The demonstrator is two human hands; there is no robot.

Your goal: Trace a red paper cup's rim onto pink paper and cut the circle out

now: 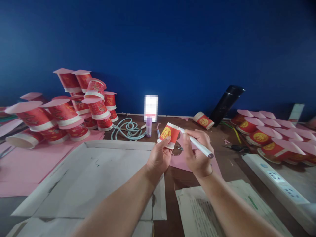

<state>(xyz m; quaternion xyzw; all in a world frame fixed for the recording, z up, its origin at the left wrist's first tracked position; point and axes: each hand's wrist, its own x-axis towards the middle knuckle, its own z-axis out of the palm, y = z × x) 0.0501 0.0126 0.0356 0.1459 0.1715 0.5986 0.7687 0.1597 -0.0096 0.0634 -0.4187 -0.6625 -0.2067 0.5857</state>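
Observation:
In the middle of the head view, my left hand [160, 156] grips a red paper cup [174, 134] with a gold emblem, tilted, its white rim showing at the lower end. My right hand [198, 153] is closed around a white marker pen [201, 147]. The pen's tip points left and meets or nearly meets the cup's upper right edge; I cannot tell whether it touches. Beneath the hands lies a pink paper sheet [184, 163] with a round cut-out, and a metal tool, partly hidden, shows beside it.
Red cups topped with pink paper [96, 108] are stacked at left; more [261, 136] stand at right. A white box lid [111, 177] lies front left. A purple glue stick [148, 127], pale cable [128, 128], black flask [225, 103], lying cup [203, 120] and power strip [276, 184] surround the hands.

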